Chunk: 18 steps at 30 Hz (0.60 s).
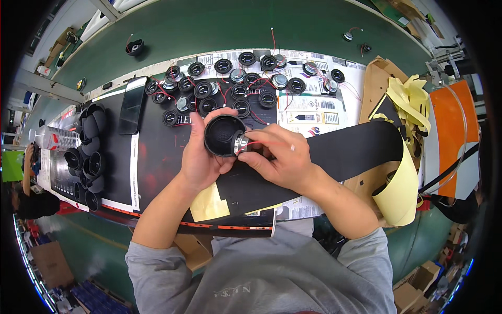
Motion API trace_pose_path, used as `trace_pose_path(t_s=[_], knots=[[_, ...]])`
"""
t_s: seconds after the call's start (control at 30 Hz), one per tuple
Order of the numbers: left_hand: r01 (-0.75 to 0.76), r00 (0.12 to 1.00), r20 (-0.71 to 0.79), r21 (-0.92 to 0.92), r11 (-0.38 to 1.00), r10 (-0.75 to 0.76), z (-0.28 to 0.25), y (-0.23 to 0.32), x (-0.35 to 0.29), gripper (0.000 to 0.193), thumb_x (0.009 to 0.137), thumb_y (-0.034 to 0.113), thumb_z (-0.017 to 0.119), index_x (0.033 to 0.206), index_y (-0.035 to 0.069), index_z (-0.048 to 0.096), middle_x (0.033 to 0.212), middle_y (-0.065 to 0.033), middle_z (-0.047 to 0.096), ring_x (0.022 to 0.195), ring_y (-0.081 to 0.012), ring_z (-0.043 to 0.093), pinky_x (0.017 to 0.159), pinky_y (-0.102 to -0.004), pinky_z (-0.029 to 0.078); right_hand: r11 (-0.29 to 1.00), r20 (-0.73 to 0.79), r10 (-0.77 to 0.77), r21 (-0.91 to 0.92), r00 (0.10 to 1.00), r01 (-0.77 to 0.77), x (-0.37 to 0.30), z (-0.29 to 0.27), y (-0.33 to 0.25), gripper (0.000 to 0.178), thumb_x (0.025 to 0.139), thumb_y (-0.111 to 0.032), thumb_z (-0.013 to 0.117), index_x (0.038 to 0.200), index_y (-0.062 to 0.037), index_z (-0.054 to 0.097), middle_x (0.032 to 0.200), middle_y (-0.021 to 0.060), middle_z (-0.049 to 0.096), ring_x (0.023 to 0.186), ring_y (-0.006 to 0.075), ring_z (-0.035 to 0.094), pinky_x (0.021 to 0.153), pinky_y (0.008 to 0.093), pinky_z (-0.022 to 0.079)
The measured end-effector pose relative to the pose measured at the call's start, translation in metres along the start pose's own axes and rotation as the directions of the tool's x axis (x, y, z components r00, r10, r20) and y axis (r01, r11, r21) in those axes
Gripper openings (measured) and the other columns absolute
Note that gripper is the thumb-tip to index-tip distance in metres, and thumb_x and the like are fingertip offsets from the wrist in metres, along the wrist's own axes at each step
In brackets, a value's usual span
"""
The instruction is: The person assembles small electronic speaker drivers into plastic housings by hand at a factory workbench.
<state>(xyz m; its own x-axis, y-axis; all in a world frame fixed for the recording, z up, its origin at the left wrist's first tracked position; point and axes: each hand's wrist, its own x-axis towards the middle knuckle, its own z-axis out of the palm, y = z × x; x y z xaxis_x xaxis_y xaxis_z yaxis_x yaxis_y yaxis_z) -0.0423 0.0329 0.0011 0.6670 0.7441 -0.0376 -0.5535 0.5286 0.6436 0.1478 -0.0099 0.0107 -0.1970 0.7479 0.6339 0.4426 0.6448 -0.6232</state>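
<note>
My left hand (197,157) is wrapped round a black round speaker housing (224,135), its hollow side turned up. Between the thumb and fingers of my right hand (285,154) is a small speaker driver (241,143) with a silver metal back and a red wire. The driver is at the right rim of the housing; whether it touches the rim I cannot tell. Beyond my hands lie several more speaker drivers (223,66) with red wires, some face up and some showing their metal backs.
Several black housings (94,164) stand at the left beside a plastic bottle (55,138). A phone (133,104) lies near them. A black sheet with yellow backing (402,193) curls at the right, by crumpled yellow paper (410,102) and an orange panel (451,136).
</note>
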Motion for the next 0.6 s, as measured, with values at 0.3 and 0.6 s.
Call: trace_pose_path(t_s=[0.3,0.6], knots=[[0.153,0.967,-0.226,0.155,0.976,-0.116,0.016,-0.003,-0.001,0.061,0.099,0.056,0.018,0.119,0.007,0.050,0.080,-0.0035,0.059,0.050,-0.0070,0.048,0.036,-0.0209,0.034,0.952,-0.037,-0.152,-0.275,0.988,0.136,-0.003,0.008,-0.003,0.027,0.074,-0.023,0.076,0.090,-0.0060,0.063,0.067,0.0012,0.052,0.054,0.0152,0.054,0.044,0.0283,0.041],[0.155,0.973,-0.218,0.357,0.921,-0.079,0.019,-0.012,0.001,0.069,0.097,0.062,0.018,0.117,0.004,0.051,0.078,-0.0077,0.060,0.053,-0.0109,0.054,0.037,-0.0222,0.039,0.958,-0.014,-0.074,-0.277,0.997,0.067,-0.004,0.017,0.002,0.022,0.073,-0.022,0.075,0.080,-0.0069,0.060,0.065,0.0014,0.053,0.051,0.0154,0.054,0.043,0.0286,0.041]])
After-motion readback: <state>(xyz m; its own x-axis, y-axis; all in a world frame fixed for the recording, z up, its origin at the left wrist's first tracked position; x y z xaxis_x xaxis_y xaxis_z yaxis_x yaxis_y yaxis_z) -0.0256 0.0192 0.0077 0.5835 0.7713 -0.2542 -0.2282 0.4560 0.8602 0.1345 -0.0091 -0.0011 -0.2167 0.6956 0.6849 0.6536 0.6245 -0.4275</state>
